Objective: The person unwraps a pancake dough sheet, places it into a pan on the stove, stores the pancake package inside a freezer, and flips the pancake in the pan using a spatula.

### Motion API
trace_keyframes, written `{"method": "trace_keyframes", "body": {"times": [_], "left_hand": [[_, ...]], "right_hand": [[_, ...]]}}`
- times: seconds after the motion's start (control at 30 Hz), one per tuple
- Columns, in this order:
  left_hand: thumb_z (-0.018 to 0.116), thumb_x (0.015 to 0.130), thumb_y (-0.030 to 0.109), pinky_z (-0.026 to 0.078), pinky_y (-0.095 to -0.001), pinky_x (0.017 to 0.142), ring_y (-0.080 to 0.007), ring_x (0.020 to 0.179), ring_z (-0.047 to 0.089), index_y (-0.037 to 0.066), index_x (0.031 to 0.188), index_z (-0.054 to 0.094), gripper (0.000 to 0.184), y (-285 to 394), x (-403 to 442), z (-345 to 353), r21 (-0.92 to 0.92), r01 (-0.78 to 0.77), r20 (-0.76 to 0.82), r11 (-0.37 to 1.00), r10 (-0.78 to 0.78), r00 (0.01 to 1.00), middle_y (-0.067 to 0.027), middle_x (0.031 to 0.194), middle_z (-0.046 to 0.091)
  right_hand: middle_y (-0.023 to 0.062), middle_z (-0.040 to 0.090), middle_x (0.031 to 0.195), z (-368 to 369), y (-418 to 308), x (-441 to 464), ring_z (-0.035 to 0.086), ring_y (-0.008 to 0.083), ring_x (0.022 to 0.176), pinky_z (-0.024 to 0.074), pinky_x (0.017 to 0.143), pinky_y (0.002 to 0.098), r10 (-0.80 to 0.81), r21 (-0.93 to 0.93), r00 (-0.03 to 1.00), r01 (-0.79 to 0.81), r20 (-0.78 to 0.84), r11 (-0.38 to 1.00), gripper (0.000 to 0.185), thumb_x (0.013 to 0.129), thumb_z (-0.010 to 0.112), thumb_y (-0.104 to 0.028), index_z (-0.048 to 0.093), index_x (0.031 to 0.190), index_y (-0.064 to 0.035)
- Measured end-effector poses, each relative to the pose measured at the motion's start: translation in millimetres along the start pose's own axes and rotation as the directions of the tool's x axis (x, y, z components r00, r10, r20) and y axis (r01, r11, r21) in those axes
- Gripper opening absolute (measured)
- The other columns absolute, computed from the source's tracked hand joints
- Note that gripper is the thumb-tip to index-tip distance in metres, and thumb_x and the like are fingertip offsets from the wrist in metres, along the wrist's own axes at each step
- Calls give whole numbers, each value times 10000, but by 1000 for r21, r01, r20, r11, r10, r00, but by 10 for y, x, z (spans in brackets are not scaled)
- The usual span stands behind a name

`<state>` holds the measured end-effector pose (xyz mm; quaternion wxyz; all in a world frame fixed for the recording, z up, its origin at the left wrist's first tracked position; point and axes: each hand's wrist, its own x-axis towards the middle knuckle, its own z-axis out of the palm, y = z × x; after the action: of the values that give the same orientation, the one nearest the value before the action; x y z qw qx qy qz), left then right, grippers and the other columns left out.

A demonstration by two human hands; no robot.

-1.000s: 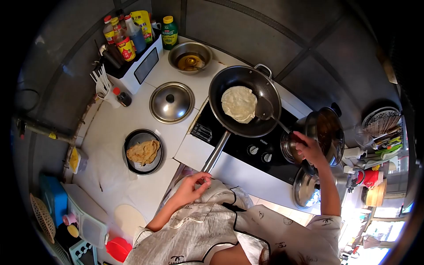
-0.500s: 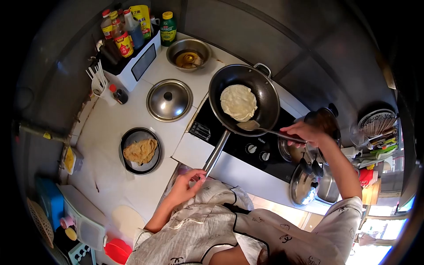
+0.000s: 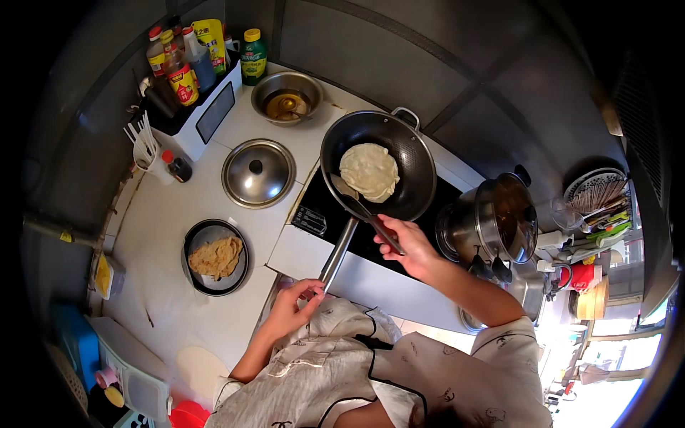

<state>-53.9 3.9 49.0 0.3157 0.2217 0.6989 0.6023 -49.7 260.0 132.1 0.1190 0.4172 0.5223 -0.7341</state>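
Note:
A pale round flatbread (image 3: pixel 369 172) lies in the dark wok (image 3: pixel 415 182) on the stovetop. My right hand (image 3: pixel 410 250) is wrapped round the handle of a metal spatula (image 3: pixel 345 187), whose blade rests inside the wok at the flatbread's near left edge. The fingers of my left hand (image 3: pixel 294 307) are closed round the end of the wok's long metal handle (image 3: pixel 338 255). To the left, a black round pan (image 3: pixel 191 272) holds a browned, folded flatbread (image 3: pixel 217 258).
A metal lid (image 3: pixel 258 187) and a steel bowl of oil (image 3: pixel 305 80) stand left of the wok. Bottles (image 3: pixel 180 77) fill a rack behind. Right of the wok is a large steel pot (image 3: pixel 467 232). A pale round disc (image 3: pixel 200 369) lies at the near left.
My right hand has swung left and nearer, bringing the spatula blade from the flatbread's near right side to its left edge. My left hand stays at the wok handle. The view has shifted slightly.

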Motion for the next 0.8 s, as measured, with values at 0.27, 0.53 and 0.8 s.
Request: {"method": "trace_keyframes", "body": {"times": [0.27, 0.53, 0.8], "left_hand": [[584, 801, 63, 451, -244, 698, -116, 736, 562, -3, 1027, 559, 236, -1, -27, -28, -18, -67, -9, 998, 67, 998, -56, 819, 616], [599, 779, 86, 473, -262, 656, -163, 697, 590, 14, 1007, 564, 242, -82, -96, -67, -37, -93, -75, 995, 90, 993, -81, 808, 616], [599, 773, 102, 471, -268, 623, -176, 662, 582, 33, 984, 572, 223, -36, -123, -131, -6, -83, -89, 996, 82, 993, -72, 809, 619]], "right_hand": [[58, 561, 751, 218, 114, 95, 498, 126, 568, 439, 557, 276, -102, 195, 992, 116, -81, 974, 319, 856, 481, -221, 472, 1141, -78], [114, 561, 741, -377, -75, 198, 470, 98, 503, 395, 450, 181, -86, 457, 991, 31, 99, 889, 226, 838, 495, -164, 522, 985, 5], [167, 523, 853, -678, -366, 103, 519, 86, 536, 485, 477, 182, -73, 620, 947, -145, 313, 771, 373, 872, 413, -176, 415, 1109, 112]]}}
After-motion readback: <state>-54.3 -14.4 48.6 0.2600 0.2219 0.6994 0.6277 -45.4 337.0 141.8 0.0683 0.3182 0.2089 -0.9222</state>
